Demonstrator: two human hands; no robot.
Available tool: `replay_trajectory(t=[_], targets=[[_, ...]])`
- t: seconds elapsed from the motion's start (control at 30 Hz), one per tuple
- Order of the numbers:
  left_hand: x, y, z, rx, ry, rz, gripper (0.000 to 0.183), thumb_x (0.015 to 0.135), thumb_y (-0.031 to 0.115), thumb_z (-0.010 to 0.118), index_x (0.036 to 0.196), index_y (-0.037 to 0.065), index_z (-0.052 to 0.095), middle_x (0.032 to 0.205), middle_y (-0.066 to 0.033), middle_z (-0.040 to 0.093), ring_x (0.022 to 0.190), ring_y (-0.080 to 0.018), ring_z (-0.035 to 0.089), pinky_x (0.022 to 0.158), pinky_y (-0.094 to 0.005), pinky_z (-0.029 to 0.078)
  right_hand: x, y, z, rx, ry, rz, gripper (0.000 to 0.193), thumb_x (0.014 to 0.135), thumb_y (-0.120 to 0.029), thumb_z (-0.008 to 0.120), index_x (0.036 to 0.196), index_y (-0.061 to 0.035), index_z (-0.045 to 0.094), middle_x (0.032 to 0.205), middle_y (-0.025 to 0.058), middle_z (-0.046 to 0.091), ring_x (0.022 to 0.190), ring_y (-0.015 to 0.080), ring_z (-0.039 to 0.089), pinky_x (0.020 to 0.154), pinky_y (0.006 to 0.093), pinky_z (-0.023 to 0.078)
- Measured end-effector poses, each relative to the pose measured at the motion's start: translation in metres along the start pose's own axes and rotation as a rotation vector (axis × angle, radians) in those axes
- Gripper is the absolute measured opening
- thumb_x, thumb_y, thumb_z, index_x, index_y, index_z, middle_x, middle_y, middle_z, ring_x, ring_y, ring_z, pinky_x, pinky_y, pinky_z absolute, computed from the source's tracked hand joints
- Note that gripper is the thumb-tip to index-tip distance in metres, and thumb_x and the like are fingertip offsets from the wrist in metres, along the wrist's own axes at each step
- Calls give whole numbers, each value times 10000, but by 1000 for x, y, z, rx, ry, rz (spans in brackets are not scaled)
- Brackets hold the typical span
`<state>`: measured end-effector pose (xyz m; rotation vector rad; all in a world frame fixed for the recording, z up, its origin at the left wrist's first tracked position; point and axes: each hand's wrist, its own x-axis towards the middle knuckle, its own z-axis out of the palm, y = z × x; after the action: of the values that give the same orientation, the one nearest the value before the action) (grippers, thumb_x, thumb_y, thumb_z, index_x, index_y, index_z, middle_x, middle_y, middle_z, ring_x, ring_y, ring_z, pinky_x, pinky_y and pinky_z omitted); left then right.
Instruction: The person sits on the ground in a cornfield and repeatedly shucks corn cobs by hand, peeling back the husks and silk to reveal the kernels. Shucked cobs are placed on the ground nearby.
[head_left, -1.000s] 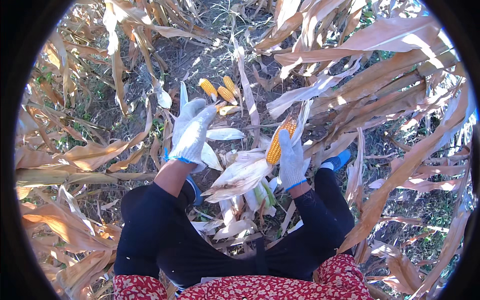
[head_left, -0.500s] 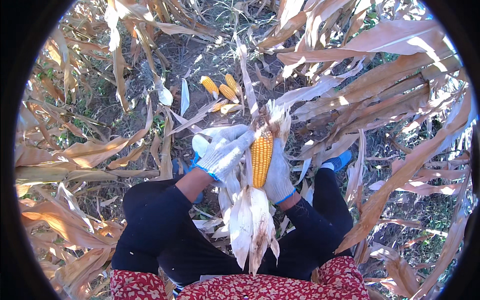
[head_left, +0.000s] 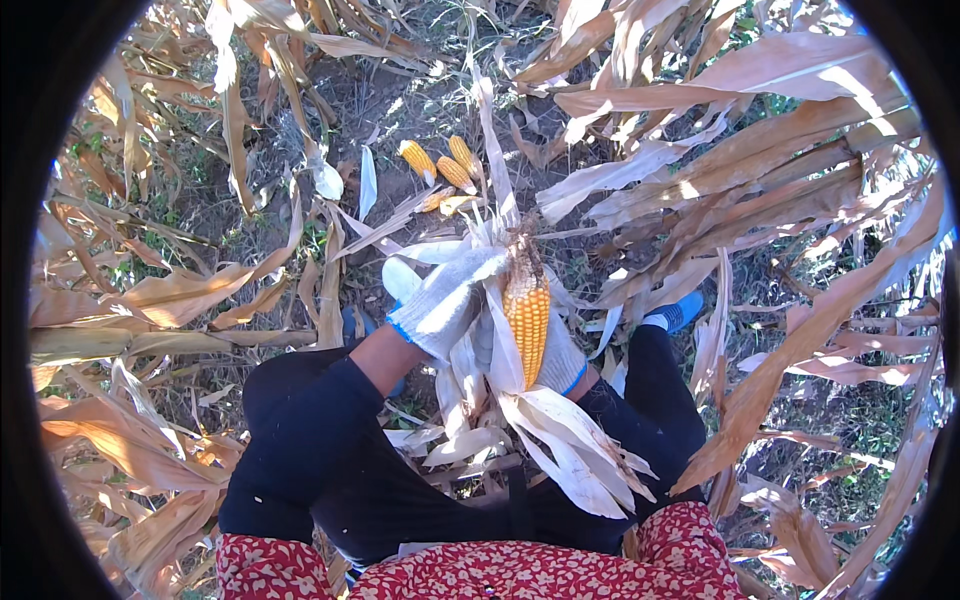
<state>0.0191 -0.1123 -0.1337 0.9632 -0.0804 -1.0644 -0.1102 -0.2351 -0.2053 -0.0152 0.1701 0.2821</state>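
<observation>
An ear of corn (head_left: pixel 527 325) with yellow kernels and a brown, ragged upper end stands nearly upright between my hands. Peeled-back pale husk (head_left: pixel 580 450) fans out from its lower end over my right thigh. My right hand (head_left: pixel 562 358), in a pale knit glove with blue trim, is wrapped round the ear from behind and the right; most of its fingers are hidden. Gloved alike, my left hand (head_left: pixel 450 300) closes on a strip of husk along the ear's left side, its fingertips partly covered.
Several yellow corn cobs (head_left: pixel 455 175) lie on the ground ahead. Dry stalks and leaves crowd both sides, with a long leaf (head_left: pixel 820 340) arching close on the right. Loose husks (head_left: pixel 465 447) lie between my legs; a blue shoe (head_left: pixel 683 312) shows at right.
The peeled husk below the ear has swung from hanging straight down to the right. My left hand has turned and moved slightly down, drawing a husk strip along the ear's left side.
</observation>
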Motion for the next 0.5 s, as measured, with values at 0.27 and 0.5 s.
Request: replay_trajectory(t=[0.27,0.5], targets=[[-11,29,29,-118,-104,-11,539,991,456,601,1379,84,549,1278,-70,624,1151,-190,614,1031,-359,471,7,7,27,12,-199,148,472,1013,-499,498,1160,-67,616,955,104,646,822,225,637,737,333,554],[-25,53,68,523,246,-73,341,1008,382,615,1132,67,657,913,-13,669,800,-79,619,720,-256,506,8,15,29,53,-221,181,453,1013,-463,524,1192,-55,604,1000,94,649,857,207,642,755,336,555]])
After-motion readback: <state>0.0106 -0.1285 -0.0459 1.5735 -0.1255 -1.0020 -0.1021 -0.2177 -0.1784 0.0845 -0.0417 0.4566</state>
